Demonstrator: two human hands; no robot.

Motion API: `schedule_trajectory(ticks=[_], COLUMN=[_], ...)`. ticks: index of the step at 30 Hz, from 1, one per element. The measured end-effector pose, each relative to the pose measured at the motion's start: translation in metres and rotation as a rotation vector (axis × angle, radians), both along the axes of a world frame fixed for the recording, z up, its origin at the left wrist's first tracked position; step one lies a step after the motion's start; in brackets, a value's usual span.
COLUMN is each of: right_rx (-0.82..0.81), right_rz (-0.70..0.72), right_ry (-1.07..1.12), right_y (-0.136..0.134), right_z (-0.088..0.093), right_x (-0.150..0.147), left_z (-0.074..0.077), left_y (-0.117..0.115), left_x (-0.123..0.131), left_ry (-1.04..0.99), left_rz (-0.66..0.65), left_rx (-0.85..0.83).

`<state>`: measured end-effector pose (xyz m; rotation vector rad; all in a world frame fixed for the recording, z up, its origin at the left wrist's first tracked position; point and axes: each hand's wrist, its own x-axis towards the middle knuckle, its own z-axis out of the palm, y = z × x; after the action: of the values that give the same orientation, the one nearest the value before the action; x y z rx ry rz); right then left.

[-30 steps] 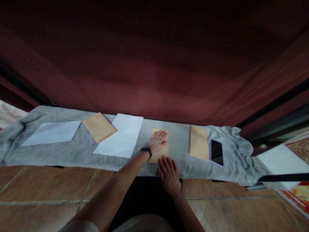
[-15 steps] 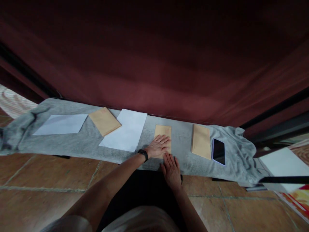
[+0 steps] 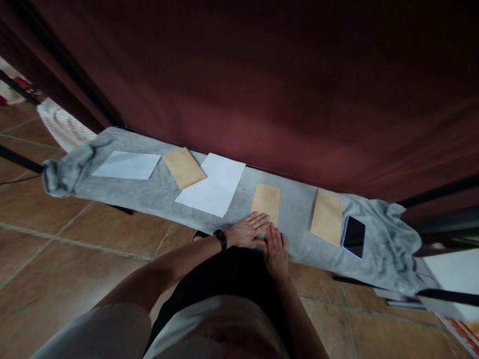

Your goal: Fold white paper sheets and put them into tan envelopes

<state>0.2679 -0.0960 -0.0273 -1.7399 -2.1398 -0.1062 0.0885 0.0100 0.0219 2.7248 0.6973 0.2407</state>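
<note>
A tan paper envelope (image 3: 266, 198) lies in front of me on the grey cloth (image 3: 295, 214). My left hand (image 3: 246, 229), with a dark band at the wrist, rests flat over the envelope's near left part, fingers stretched out. Beside it my right hand (image 3: 276, 249) lies with its fingers straight on the near end, close against the left fingertips. Neither hand grasps anything. The envelope's near edge is hidden under the hands. To the right sits a thick stack of tan envelopes (image 3: 327, 215).
Right of the stack lies a phone (image 3: 354, 236) in a pale purple case. On the left are a stack of white paper (image 3: 215, 184), more tan envelopes (image 3: 184, 168) overlapping it, and another white sheet (image 3: 127, 165). A dark red curtain (image 3: 239, 114) hangs behind the bench.
My left hand has slid toward the envelope's near end, baring more of its upper part. My right hand stays by that end. The view has shifted and tilted.
</note>
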Motion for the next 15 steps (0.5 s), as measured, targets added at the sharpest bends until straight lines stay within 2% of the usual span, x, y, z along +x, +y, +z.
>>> schedule_trajectory(ticks=[7, 15], right_rx=[-0.007, 0.023], right_rz=[-0.006, -0.043], right_ry=[-0.003, 0.044], right_y=[-0.002, -0.002], right_z=[-0.001, 0.003], right_x=[0.001, 0.001], left_z=[0.0, 0.0], left_y=[-0.008, -0.007], left_x=[-0.017, -0.025], left_ry=[-0.063, -0.035], left_rz=[-0.046, -0.046], left_rx=[0.052, 0.018])
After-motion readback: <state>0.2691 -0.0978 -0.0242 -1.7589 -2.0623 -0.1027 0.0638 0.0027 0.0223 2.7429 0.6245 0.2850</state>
